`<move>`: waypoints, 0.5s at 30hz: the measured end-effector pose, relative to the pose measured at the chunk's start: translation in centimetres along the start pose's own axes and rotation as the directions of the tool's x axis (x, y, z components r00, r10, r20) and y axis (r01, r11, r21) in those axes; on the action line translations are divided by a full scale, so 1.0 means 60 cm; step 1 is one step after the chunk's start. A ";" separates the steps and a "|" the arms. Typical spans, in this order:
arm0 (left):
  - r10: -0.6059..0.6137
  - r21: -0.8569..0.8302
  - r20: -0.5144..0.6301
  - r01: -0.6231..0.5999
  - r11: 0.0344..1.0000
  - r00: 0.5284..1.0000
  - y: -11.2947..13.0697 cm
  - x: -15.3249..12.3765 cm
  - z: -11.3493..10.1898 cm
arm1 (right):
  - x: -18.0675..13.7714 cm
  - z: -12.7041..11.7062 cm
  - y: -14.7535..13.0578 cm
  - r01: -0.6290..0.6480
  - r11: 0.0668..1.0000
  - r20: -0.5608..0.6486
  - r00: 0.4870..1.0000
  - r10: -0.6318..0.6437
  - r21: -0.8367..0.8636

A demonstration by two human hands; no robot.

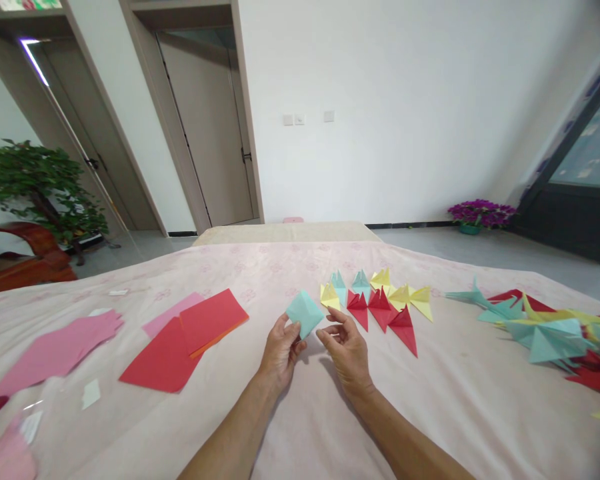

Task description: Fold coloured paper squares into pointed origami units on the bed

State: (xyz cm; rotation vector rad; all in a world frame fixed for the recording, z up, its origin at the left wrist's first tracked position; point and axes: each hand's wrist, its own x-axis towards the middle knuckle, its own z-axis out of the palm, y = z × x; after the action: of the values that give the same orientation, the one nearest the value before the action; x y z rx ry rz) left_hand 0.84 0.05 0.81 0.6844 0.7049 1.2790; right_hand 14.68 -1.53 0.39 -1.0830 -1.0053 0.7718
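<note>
My left fingers [293,329] pinch the folded turquoise paper [305,312]; my right fingers [345,322], parted beside it, should crease evenly.

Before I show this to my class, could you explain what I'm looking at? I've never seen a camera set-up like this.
There is no machine here: a person works with two bare hands. The single picture comes from a camera worn on the person's head, looking forward and down, so the forearms rise from the bottom edge.

The left hand holds a light blue folded paper. The right hand is close to its right side; whether it touches is hard to tell.

On the pale pink cloth, pink sheets and red sheets lie to the left. Right of the hands stand small folded pieces in red, yellow and light blue. At far right is a pile of winged paper shapes in those colours.
</note>
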 end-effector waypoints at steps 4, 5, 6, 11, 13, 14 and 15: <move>-0.029 0.000 0.013 0.029 1.000 0.999 0.001 0.000 0.000 | -0.005 0.001 -0.004 -0.033 0.999 0.065 0.997 0.030 0.044; -0.026 0.007 0.029 0.025 1.000 0.999 0.000 -0.001 0.001 | -0.006 0.001 -0.004 -0.041 0.998 0.096 0.995 0.036 0.053; -0.016 0.018 0.041 0.015 1.000 0.999 -0.001 -0.002 0.003 | -0.008 0.002 -0.004 -0.044 0.997 0.128 0.991 0.036 0.061; 0.073 0.121 0.023 -0.075 0.990 0.997 -0.010 -0.008 0.011 | -0.012 0.003 -0.001 0.009 1.000 0.198 0.980 -0.009 -0.002; 0.124 0.207 0.008 -0.123 0.971 0.992 -0.013 -0.010 0.013 | -0.013 0.002 -0.003 0.052 0.995 0.190 0.981 -0.036 -0.083; 0.149 0.252 -0.002 -0.144 0.957 0.989 -0.015 -0.010 0.014 | -0.013 0.002 -0.004 0.078 0.988 0.189 0.981 -0.052 -0.131; 0.171 0.289 -0.015 -0.160 0.944 0.985 -0.017 -0.010 0.015 | -0.013 0.001 -0.006 0.109 0.978 0.188 0.979 -0.075 -0.178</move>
State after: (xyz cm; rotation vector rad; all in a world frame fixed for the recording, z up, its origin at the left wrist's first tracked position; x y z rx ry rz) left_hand 2.06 -0.77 0.62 0.9736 0.8913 1.3601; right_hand 14.34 -2.32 0.51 -1.1327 -1.2949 0.7190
